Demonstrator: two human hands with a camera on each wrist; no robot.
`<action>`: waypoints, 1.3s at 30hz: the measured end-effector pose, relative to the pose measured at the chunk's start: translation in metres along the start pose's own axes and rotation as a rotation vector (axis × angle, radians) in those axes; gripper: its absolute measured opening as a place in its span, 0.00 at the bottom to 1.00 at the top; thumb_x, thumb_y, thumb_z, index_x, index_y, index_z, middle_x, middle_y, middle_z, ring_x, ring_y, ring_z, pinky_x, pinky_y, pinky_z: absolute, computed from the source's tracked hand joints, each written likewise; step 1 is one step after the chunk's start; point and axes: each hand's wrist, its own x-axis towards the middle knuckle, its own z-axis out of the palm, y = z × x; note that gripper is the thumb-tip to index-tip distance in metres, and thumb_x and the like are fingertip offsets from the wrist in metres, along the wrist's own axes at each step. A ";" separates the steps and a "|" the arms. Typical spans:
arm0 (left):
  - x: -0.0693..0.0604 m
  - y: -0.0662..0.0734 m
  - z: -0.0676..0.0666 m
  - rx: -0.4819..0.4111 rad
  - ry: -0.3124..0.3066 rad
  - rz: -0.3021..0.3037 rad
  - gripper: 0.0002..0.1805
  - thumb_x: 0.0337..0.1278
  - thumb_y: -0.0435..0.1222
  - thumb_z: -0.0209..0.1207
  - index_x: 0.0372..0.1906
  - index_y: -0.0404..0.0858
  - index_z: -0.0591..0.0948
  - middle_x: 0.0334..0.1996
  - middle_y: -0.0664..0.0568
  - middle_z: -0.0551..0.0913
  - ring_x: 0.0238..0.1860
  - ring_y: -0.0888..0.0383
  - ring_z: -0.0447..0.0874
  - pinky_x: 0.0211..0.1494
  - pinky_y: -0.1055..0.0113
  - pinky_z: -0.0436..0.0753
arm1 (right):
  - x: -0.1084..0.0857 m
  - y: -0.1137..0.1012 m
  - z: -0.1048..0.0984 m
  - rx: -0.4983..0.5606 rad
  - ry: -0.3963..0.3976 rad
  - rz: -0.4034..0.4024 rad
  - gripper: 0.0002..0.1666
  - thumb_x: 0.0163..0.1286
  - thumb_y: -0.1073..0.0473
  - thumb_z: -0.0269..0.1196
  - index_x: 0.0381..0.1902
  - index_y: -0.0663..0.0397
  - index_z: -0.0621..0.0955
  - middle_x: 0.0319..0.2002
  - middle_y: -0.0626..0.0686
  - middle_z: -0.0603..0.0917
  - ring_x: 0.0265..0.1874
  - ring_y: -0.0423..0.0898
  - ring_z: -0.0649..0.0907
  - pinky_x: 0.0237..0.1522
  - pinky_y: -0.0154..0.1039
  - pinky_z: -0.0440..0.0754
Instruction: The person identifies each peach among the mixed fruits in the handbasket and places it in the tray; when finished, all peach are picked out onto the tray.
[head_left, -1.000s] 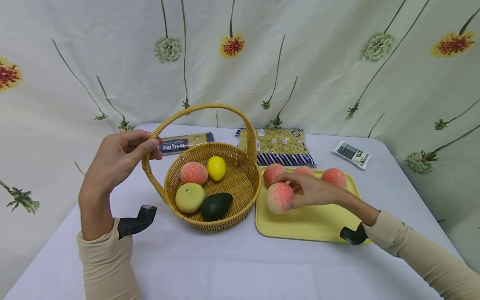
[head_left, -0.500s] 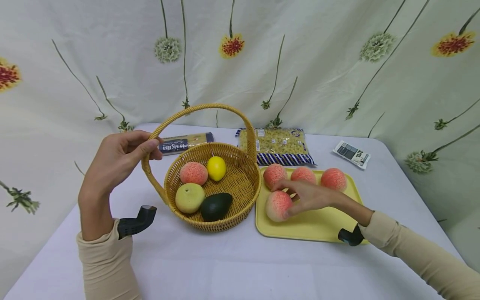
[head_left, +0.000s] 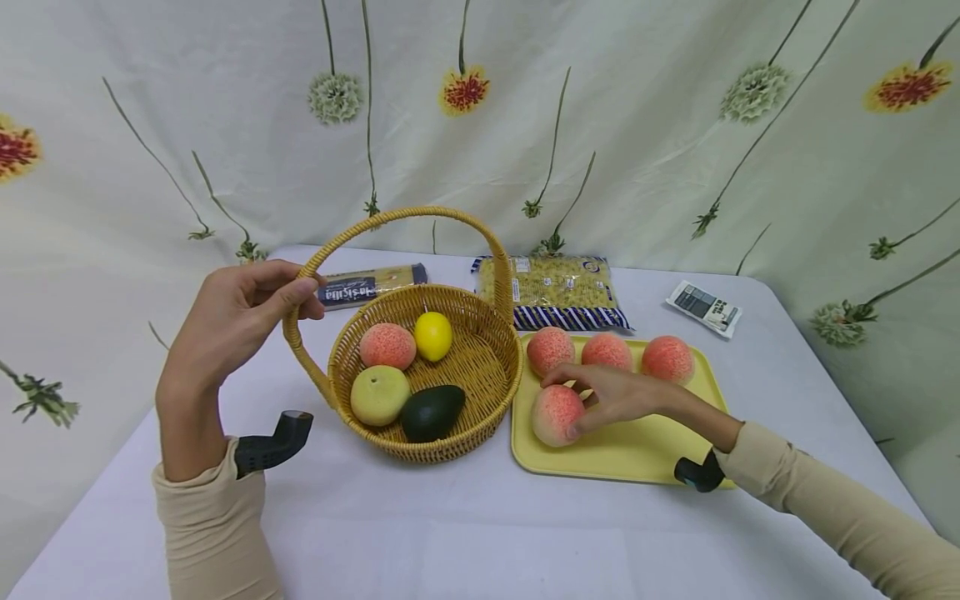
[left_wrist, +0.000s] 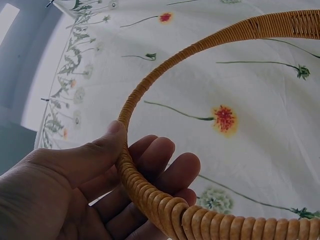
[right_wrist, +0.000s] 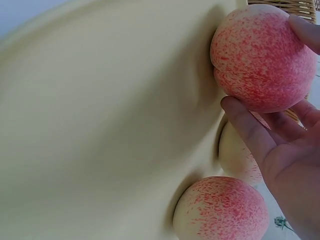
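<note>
My left hand (head_left: 236, 321) pinches the left side of the handle (left_wrist: 150, 196) of a wicker basket (head_left: 480, 437), thumb on one side and fingers on the other. Inside the basket lie a peach (head_left: 387, 347), a yellow lemon (head_left: 432, 337), a yellow-green fruit (head_left: 380, 395) and a dark green avocado (head_left: 433, 413). On the yellow tray (head_left: 637, 450), my right hand (head_left: 615, 395) holds a pink and cream peach (head_left: 557, 415) between thumb and fingers near the tray's left side. In the right wrist view this peach (right_wrist: 262, 57) appears close to the tray surface.
Three more peaches (head_left: 551, 351) sit along the tray's back edge. Behind the basket and tray lie a pasta packet with a dark blue label (head_left: 360, 287), a larger clear pasta bag (head_left: 558, 287) and a small white packet (head_left: 703, 309). A flowered cloth hangs behind.
My right hand has lowered the peach toward the front of the tray and still holds it. The left hand and the basket have stayed in place.
</note>
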 end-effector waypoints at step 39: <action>0.000 0.001 0.000 0.005 0.001 -0.021 0.14 0.64 0.43 0.58 0.43 0.37 0.82 0.28 0.49 0.86 0.32 0.62 0.85 0.38 0.75 0.75 | 0.001 -0.014 -0.007 0.067 -0.007 -0.036 0.41 0.58 0.53 0.66 0.67 0.57 0.65 0.65 0.57 0.70 0.63 0.54 0.71 0.66 0.55 0.64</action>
